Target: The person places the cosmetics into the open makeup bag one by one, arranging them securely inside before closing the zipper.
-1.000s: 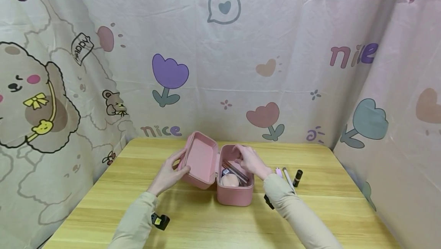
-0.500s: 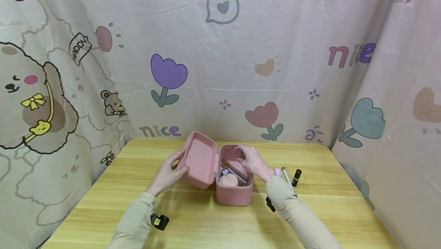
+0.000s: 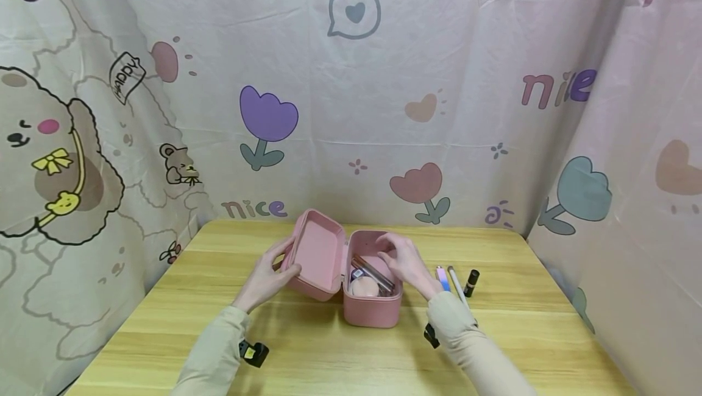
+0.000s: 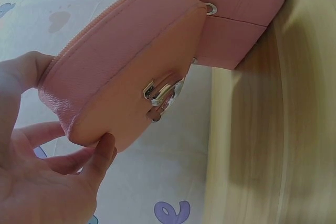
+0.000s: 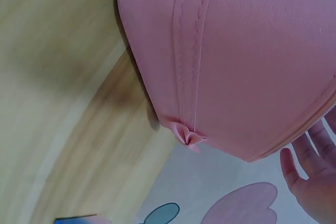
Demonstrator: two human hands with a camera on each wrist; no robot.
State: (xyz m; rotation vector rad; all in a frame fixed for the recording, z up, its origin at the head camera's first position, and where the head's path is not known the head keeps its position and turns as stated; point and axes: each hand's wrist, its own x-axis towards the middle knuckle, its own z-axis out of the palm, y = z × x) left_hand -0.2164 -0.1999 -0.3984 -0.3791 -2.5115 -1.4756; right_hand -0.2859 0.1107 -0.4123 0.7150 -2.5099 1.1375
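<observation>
A pink cosmetic case point(image 3: 373, 311) stands on the table, its lid point(image 3: 320, 248) swung out to the left. My left hand point(image 3: 268, 278) grips the lid's outer edge, thumb on one side and fingers on the other; the left wrist view shows this hand point(image 4: 50, 166) and a metal buckle point(image 4: 164, 95) on the lid. Over the case's right rear rim, my right hand point(image 3: 404, 262) has loosely bent fingers with nothing visible between them. Its fingertips are partly hidden by the rim in the right wrist view. Inside lie slim tubes point(image 3: 375, 274) and a round pale compact point(image 3: 365, 287).
Right of the case, a pink-and-blue tube point(image 3: 443, 278), a white pen-like stick point(image 3: 457, 283) and a black lipstick-like tube point(image 3: 471, 283) lie on the wooden table point(image 3: 307, 347). Printed cloth point(image 3: 329, 109) hangs behind and at both sides.
My right hand has drawn slightly to the right, uncovering more of the pink-and-blue tube. The left hand and lid have stayed put.
</observation>
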